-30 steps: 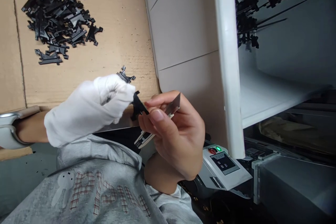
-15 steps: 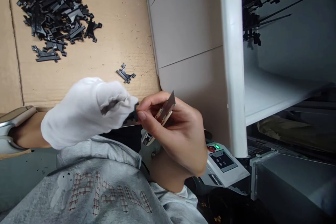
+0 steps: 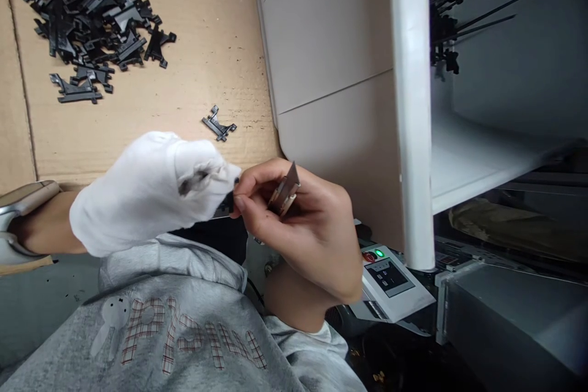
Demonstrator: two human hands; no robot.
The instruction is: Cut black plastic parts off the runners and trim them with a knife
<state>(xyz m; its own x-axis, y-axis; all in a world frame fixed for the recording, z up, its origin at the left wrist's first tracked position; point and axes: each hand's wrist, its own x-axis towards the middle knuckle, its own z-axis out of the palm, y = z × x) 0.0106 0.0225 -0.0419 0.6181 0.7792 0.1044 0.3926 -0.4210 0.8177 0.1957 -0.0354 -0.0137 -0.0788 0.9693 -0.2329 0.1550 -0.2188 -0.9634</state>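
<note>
My left hand (image 3: 147, 193), in a white glove, is closed on a small black plastic part (image 3: 226, 204), mostly hidden behind the glove and fingertips. My bare right hand (image 3: 305, 236) holds a utility knife (image 3: 287, 191) in its palm, the pointed blade sticking up past the fingers. Its thumb and index finger pinch at the right end of the black part, touching the glove's fingertips. Just beyond the hands, a loose black bracket-like part (image 3: 218, 123) lies on the cardboard surface (image 3: 184, 73).
A heap of similar black parts (image 3: 92, 18) lies at the far left. To the right stands a grey panel (image 3: 335, 30) with a pale raised edge (image 3: 413, 135); more black parts (image 3: 443, 18) are behind it. A control panel (image 3: 390, 282) with a green light sits lower right.
The knife blade has tilted and shifted slightly left in my right hand, whose fingertips have moved a little left along the black part. The view has shifted slightly.
</note>
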